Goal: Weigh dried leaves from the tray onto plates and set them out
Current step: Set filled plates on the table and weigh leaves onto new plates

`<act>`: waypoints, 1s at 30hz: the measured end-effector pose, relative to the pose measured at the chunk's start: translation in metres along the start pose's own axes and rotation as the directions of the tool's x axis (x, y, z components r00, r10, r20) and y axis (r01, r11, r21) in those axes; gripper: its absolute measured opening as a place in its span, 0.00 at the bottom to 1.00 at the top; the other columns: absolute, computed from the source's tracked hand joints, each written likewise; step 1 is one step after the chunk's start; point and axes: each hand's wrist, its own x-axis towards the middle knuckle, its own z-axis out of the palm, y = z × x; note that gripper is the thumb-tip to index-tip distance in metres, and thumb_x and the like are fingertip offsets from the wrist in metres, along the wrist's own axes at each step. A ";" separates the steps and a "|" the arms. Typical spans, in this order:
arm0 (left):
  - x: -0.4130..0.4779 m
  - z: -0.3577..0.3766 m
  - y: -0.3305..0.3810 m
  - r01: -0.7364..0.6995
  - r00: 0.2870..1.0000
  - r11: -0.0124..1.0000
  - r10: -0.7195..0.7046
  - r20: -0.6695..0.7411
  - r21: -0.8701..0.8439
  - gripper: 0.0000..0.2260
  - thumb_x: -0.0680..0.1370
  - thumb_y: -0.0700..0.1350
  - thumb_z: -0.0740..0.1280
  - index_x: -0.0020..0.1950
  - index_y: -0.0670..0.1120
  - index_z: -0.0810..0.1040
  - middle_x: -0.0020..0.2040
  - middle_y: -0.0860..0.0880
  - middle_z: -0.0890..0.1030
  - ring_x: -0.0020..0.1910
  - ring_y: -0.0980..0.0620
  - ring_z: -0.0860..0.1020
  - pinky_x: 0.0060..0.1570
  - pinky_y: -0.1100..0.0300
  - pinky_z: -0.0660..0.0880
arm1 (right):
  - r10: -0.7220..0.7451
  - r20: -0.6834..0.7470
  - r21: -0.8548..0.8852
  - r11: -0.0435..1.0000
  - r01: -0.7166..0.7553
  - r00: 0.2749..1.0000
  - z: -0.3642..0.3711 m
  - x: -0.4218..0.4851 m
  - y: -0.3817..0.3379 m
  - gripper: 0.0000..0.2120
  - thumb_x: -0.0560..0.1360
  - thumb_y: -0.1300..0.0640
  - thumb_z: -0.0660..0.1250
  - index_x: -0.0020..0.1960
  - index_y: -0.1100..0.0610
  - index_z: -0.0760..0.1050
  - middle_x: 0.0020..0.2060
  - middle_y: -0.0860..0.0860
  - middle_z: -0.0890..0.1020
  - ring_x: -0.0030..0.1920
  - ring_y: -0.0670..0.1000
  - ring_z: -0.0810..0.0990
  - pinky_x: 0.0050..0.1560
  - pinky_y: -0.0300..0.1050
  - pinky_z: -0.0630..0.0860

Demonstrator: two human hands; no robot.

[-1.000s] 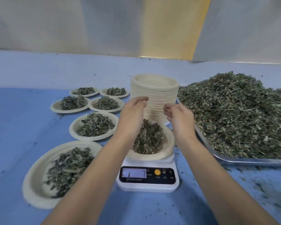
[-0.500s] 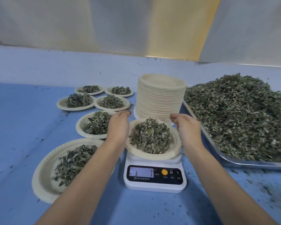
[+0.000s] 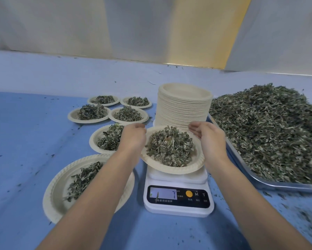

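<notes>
In the head view, a round beige paper plate (image 3: pixel 169 170) heaped with dried green leaves (image 3: pixel 169 148) sits over the platform of a white digital kitchen scale (image 3: pixel 178 209), near the middle of the blue tabletop (image 3: pixel 25 141). Whether the plate rests on the platform or is just clear of it cannot be told.

The left hand (image 3: pixel 133 139) is at the plate's left rim, seen from the back, with its fingers curled down at the edge. The contact is hidden, so it cannot be told whether its grip has hold of the plate. The right hand (image 3: pixel 210 139) lies close against the right rim, palm turned toward the plate. Its fingers are loosely extended and only slightly bent, so its grip is wide and closed on nothing.

The scale's display is lit, beside an orange button. Just behind the plate stands a tall stack of empty beige plates (image 3: pixel 183 109). To the right, a shiny metal tray (image 3: pixel 277 184) holds a large heap of loose dried leaves (image 3: pixel 268 130).

To the left lie six filled paper plates. The nearest filled plate (image 3: pixel 56 186) is partly covered by the left forearm. A second filled plate (image 3: pixel 94 139) lies beyond it, and four farther plates (image 3: pixel 73 116) lie in two pairs. Leaf crumbs are scattered over the tabletop.
</notes>
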 end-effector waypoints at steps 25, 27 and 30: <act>0.069 -0.163 -0.037 -0.074 0.653 0.884 -0.307 -0.693 -0.462 0.21 0.79 0.35 0.54 0.73 0.44 0.61 0.70 0.44 0.67 0.63 0.44 0.72 0.63 0.51 0.70 | -0.111 0.374 -0.273 0.936 0.224 0.921 0.160 -0.032 -0.015 0.08 0.79 0.56 0.59 0.52 0.51 0.76 0.39 0.39 0.75 0.38 0.39 0.72 0.31 0.33 0.65; 0.069 -0.163 -0.043 -0.083 0.603 0.895 -0.304 -0.737 -0.438 0.21 0.80 0.35 0.54 0.73 0.43 0.61 0.70 0.42 0.66 0.66 0.43 0.70 0.61 0.53 0.68 | -0.105 0.396 -0.296 0.926 0.235 0.912 0.162 -0.034 -0.011 0.08 0.79 0.56 0.59 0.53 0.51 0.77 0.39 0.40 0.75 0.35 0.40 0.72 0.27 0.30 0.66; 0.070 -0.161 -0.051 -0.085 0.569 0.900 -0.308 -0.762 -0.427 0.22 0.80 0.35 0.52 0.74 0.44 0.59 0.73 0.45 0.63 0.68 0.45 0.68 0.62 0.54 0.66 | -0.087 0.415 -0.315 0.920 0.233 0.906 0.162 -0.036 -0.007 0.08 0.79 0.56 0.59 0.52 0.51 0.77 0.38 0.40 0.76 0.35 0.40 0.72 0.28 0.24 0.66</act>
